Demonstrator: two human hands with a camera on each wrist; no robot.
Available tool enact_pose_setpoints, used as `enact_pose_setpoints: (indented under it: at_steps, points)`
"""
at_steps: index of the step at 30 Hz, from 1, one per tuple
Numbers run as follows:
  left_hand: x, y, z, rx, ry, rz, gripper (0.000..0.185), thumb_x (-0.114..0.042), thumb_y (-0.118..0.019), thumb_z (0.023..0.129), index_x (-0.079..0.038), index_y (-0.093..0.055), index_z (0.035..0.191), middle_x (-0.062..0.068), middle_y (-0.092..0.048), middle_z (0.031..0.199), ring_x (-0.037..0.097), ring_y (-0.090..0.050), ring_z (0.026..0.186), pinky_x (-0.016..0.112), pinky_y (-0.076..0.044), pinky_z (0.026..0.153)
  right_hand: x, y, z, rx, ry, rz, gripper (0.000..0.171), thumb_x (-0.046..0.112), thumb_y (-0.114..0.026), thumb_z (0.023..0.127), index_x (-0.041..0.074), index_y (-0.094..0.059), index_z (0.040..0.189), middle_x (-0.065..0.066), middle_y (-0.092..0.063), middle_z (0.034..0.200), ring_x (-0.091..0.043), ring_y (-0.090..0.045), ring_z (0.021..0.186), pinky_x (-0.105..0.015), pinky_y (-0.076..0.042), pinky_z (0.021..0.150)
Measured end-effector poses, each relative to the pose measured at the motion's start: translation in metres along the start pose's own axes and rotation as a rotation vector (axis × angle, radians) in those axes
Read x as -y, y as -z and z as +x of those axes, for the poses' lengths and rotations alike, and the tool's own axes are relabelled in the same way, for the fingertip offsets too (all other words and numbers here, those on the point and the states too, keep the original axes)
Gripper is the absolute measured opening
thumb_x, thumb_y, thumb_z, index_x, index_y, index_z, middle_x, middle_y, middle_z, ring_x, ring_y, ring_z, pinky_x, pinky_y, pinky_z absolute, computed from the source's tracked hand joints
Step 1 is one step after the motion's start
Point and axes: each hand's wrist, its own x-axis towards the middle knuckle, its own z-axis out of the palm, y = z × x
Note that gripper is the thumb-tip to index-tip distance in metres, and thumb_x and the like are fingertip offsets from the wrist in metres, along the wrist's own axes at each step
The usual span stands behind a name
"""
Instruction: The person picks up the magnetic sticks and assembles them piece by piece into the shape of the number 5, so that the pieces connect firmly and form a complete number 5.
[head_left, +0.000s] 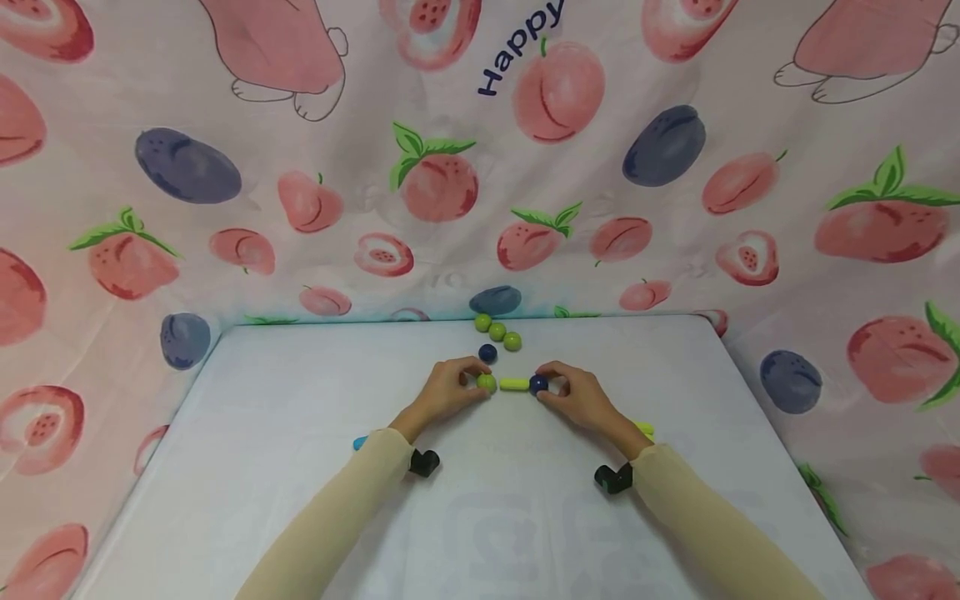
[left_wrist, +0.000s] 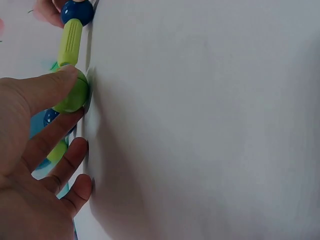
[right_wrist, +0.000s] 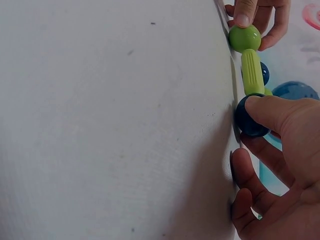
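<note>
- A pink-and-white cloth [head_left: 360, 158] printed with peaches is hanging beyond both hands.
- A white table [head_left: 510, 525] is stretching out beneath the hands and on either side of them.
- Two cream sleeves, left [head_left: 330, 517] and right [head_left: 727, 533], are covering the forearms behind the hands.
- The left hand [head_left: 447, 387] is pinching a green ball between thumb and fingers, its other fingers spreading loosely.
- The right hand [head_left: 585, 398] is facing it, pinching a blue ball the same way.
- Two black fittings [head_left: 425, 463] are jutting from the inner sides of the wrists.
- A green stick [head_left: 514, 384] is lying between the two hands, one end meeting the blue ball; whether the other is touching the green ball, I cannot tell.
- A blue stick [head_left: 360, 443] is peeking out left of the left wrist, and a yellow stick [head_left: 645, 430] just behind the right wrist; both are partly hidden.
- The green ball [head_left: 487, 383] is sitting at the left fingertips, the blue ball [head_left: 538, 384] at the right fingertips.
- A second blue ball [head_left: 487, 353] is resting just beyond the left fingertips.
- Three more green balls [head_left: 497, 332] are forming a slanting row farther beyond.
</note>
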Motion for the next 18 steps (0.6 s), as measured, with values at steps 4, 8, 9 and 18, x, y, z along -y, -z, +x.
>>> enact_pose_setpoints:
  at_steps: [4,8,9,18]
  points:
    - [-0.0032,-0.0021,0.0011,0.007,-0.004,0.004,0.031,-0.016,-0.083,0.088,-0.014,-0.073,0.117,0.003,-0.074,0.109,0.025,-0.06,0.092,0.034,-0.046,0.081,-0.0003,0.0006,-0.0002,-0.004,0.012,0.004,0.036,0.018,-0.078,0.093,0.014,-0.067,0.128,-0.005,-0.07,0.119,-0.014,-0.052,0.073,-0.028,-0.043,0.065]
    - [-0.0044,-0.0023,0.0006,0.009,0.0,0.009,0.03,-0.017,-0.083,0.088,-0.016,-0.073,0.116,0.002,-0.074,0.108,0.026,-0.06,0.091,0.033,-0.046,0.08,-0.0015,0.0008,0.0001,-0.007,0.027,0.003,0.037,0.017,-0.078,0.093,0.013,-0.067,0.128,-0.005,-0.07,0.119,-0.013,-0.051,0.073,-0.028,-0.042,0.063]
    - [-0.0049,-0.002,0.0004,0.01,0.001,0.005,0.03,-0.016,-0.083,0.088,-0.016,-0.073,0.116,0.002,-0.074,0.108,0.027,-0.059,0.092,0.033,-0.045,0.08,-0.002,0.0007,0.0003,-0.006,0.029,0.001,0.036,0.018,-0.077,0.093,0.013,-0.067,0.128,-0.005,-0.07,0.119,-0.013,-0.052,0.073,-0.028,-0.042,0.064]
    - [-0.0055,-0.0022,0.0002,0.008,-0.02,0.003,0.029,-0.015,-0.082,0.089,-0.014,-0.072,0.117,0.003,-0.074,0.108,0.029,-0.06,0.092,0.034,-0.045,0.08,-0.002,0.0011,0.0012,0.001,0.018,-0.007,0.037,0.017,-0.077,0.093,0.014,-0.067,0.129,-0.006,-0.069,0.121,-0.014,-0.052,0.075,-0.029,-0.043,0.066]
